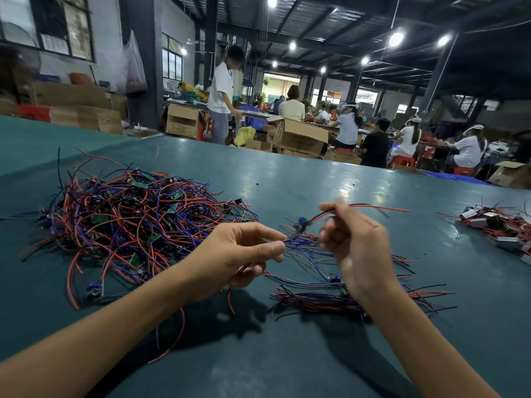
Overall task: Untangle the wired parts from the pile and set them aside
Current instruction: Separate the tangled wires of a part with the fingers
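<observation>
A big tangled pile (129, 222) of red, blue and black wires with small green boards lies on the left of the green table (287, 179). My left hand (244, 254) pinches a few blue and red wire ends between thumb and forefinger, just right of the pile. My right hand (353, 248) is raised above the table and grips a wired part (304, 221) with a blue piece; its red and black wires (382, 208) stick out to the right. A straightened bundle of wired parts (316, 300) lies under my right wrist.
Another small heap of wired parts with grey metal pieces (500, 228) sits at the table's right edge. Beyond the table's far edge stand cardboard boxes (301, 136), and several people work at benches.
</observation>
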